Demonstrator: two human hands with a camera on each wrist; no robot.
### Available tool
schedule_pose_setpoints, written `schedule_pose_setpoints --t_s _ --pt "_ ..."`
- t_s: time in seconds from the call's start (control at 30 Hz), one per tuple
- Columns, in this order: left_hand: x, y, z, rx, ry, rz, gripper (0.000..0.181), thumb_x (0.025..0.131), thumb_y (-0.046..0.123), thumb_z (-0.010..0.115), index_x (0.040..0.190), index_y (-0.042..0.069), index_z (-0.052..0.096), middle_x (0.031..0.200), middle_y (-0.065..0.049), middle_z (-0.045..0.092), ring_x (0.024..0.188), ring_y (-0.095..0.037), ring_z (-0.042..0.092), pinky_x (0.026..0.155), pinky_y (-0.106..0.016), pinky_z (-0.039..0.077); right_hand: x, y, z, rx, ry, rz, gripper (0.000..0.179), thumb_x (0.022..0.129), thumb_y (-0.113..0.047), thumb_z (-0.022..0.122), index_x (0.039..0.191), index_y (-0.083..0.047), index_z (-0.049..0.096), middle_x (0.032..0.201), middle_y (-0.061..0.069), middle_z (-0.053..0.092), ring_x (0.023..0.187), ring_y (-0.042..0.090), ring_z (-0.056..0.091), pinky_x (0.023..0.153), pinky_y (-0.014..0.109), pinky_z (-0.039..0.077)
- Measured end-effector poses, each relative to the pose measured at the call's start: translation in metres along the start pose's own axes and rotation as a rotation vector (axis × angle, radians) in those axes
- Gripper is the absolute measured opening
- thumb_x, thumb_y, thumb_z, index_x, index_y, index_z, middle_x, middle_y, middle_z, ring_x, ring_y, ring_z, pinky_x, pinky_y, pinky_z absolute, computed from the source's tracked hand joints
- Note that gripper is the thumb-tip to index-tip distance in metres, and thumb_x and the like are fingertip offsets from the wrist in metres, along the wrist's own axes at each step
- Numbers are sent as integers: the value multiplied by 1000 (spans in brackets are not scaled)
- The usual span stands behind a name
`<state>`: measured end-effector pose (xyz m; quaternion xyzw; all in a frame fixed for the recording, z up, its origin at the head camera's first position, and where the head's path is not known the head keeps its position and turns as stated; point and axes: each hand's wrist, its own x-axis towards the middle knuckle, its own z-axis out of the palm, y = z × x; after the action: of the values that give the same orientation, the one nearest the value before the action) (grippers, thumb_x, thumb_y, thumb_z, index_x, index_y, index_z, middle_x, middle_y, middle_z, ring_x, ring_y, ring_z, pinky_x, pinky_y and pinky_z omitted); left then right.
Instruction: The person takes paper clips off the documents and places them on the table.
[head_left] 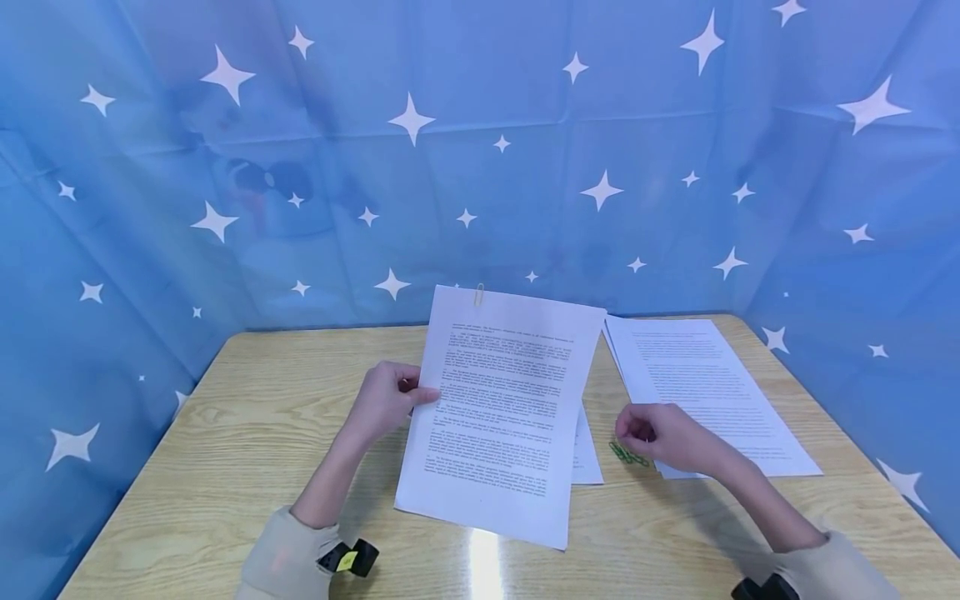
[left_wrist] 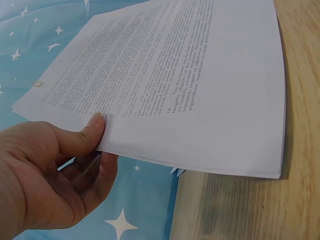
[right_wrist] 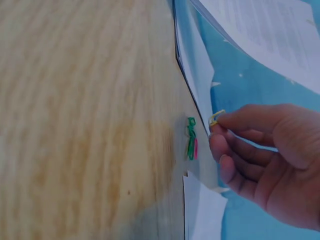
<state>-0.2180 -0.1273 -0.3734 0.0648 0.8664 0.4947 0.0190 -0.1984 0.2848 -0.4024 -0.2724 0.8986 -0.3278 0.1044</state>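
My left hand holds several printed sheets by their left edge, thumb on the front and fingers behind. The sheets are raised and tilted above the table, text facing me. A pale yellow paper clip sits on their top edge, left of the middle. Between thumb and forefinger, my right hand pinches a yellow paper clip, plain in the right wrist view. Just below that hand, a small heap of paper clips, mostly green with a pink one, lies on the table.
A stack of printed sheets lies at the right of the wooden table, partly under my right hand. Another sheet shows from behind the raised ones. A blue curtain with white stars hangs round the back and sides.
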Motion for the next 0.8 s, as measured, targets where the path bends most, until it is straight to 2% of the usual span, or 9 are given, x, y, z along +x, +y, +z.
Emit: schedule_pose_setpoints --t_s 0.2,0.47,0.63,0.8 --pt "0 0 0 -3 1 -5 7 88 1 76 95 2 79 75 -5 68 66 -19 57 58 -30 44 -3 -1 4 -7 -40 0 12 94 0 66 91 -12 65 79 -7 61 70 4 55 61 24 48" --pt "0 -1 0 2 -2 0 9 88 1 76 96 1 79 76 -4 69 67 -19 57 59 -30 44 -7 1 7 -23 -46 -16 13 92 0 67 91 -13 66 80 -10 61 70 3 54 61 25 48" --pt "1 -1 1 -8 -4 -7 9 88 2 77 97 2 79 75 -5 69 66 -19 58 59 -30 45 -9 -2 3 -22 -26 -30 10 94 -2 68 93 -11 68 83 -8 64 73 3 57 63 25 50" --pt "1 -1 1 1 -2 0 7 87 2 77 95 3 79 75 -4 69 67 -20 58 61 -30 45 -10 -4 -3 -22 17 -53 8 96 -3 67 95 -11 68 79 -5 64 67 5 57 60 25 49"
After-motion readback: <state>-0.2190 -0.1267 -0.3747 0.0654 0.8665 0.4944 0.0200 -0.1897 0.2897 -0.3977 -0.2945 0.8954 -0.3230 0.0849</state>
